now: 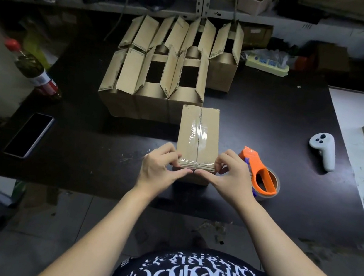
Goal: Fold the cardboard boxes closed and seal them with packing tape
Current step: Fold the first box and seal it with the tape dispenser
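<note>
Head view, the only one.

Near box [198, 138] on the dark table [263, 117], dead centre, at 12 o'clock from the body. Top flaps folded flat, meeting along a centre seam. Clear tape strip [198, 131] laid along that seam, glossy, wrinkled mid-length, reaching the near edge and seemingly going over it. Far end of the seam apparently bare; hard to tell.

Left hand [162, 165] at 7 o'clock of the box: fingers curled onto the near-left corner of the top, thumb along the front face, pinching the edge. Right hand [230, 174] at 5 o'clock: mirror grip on the near-right corner, thumb pointing inward. Thumb tips close together under the seam; touching or not, cannot tell. Judged: pressing the tape end down onto the front face.

Tape dispenser [260, 176], orange, lying at 3 o'clock of the box, just beside the right hand, not held.

Open boxes [162, 75] at 11 to 12 o'clock, two rows, packed close, nearest one right up against the near box. Flaps all standing, no tape visible.

Progress, as a judgement: one box folded and taped, nearly finished. Whole cluster behind left to fold and seal. Early in the job.

Also noted: phone [29, 135] at 9 o'clock, bottle [32, 68] at 10, white controller [323, 148] at 3, well beyond the dispenser, power strip [267, 64] at 1.
</note>
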